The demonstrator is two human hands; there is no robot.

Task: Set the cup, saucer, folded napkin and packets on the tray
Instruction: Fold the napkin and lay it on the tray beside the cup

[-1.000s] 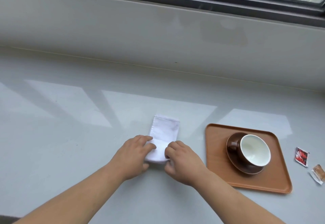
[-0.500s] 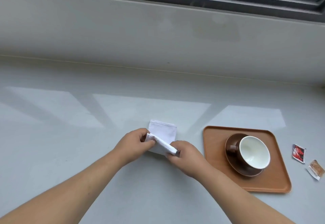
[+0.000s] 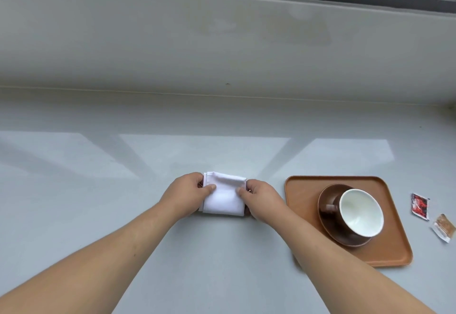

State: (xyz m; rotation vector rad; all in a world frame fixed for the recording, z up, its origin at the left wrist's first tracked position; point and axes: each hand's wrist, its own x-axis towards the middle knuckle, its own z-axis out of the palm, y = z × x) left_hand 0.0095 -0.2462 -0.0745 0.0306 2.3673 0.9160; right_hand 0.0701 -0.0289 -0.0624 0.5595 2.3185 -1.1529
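Now that the napkin is doubled over, left hand and right hand pinch its sides, tray waiting just right of the right hand.

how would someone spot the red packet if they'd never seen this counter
Find the orange tray on the grey counter. Just past its right edge lie two small packets; the red packet is the farther one, printed red and black, while its neighbour, the brown packet, is tan.

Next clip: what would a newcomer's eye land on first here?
Both hands, left hand and right hand, pinch a folded white napkin on the grey counter. To its right, a brown cup sits on its saucer on an orange tray, with two packets beyond it.
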